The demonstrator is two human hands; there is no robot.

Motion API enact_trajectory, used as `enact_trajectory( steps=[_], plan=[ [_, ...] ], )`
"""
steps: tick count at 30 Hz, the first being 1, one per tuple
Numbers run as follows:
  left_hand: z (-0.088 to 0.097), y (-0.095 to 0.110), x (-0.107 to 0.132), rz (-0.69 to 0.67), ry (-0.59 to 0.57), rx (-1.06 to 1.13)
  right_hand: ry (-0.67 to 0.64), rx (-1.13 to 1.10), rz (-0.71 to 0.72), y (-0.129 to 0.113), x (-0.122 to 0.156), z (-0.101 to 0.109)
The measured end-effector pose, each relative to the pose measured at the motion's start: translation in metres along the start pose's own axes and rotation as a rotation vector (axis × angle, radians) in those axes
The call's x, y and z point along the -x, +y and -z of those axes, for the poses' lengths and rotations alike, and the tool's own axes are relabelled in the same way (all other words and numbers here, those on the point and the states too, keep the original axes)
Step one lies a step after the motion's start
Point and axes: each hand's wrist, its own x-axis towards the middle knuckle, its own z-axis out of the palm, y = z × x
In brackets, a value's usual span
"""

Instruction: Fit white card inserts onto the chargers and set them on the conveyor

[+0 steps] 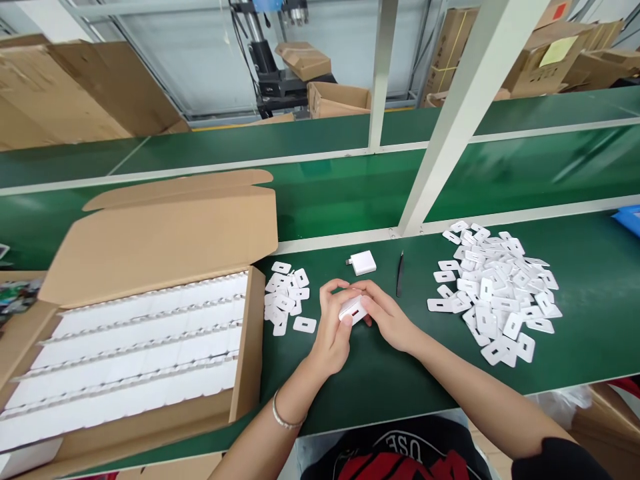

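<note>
Both my hands hold one small white plastic casing (353,309) with a dark slot in its face, above the green tabletop. My left hand (331,327) wraps its near and left side, thumb along the lower edge. My right hand (387,316) grips its right end between thumb and fingers. Just behind my hands lies a white charger-like block (362,263) with a metal plug on its left. Black tweezers (400,273) lie to the right of it. To the left is a small pile of white slotted plates (286,293); a larger pile of such plates (500,287) is on the right.
An open cardboard box (250,347) with rows of white pieces takes up the left of the bench. A pale metal post (450,127) rises at the bench's back edge. Cardboard boxes (340,100) stand beyond the green partition. A blue item (629,217) lies far right.
</note>
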Motion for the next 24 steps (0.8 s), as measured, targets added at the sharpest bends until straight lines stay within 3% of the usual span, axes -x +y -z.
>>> enact_trajectory(
  steps=[8, 24],
  plan=[
    [0.003, 0.004, -0.006, 0.069, -0.133, 0.020, 0.111, 0.011, 0.125, 0.009, 0.004, 0.003],
    [-0.002, 0.001, -0.010, 0.043, -0.047, 0.090, 0.131, -0.012, 0.009, 0.014, 0.005, -0.007]
  ],
)
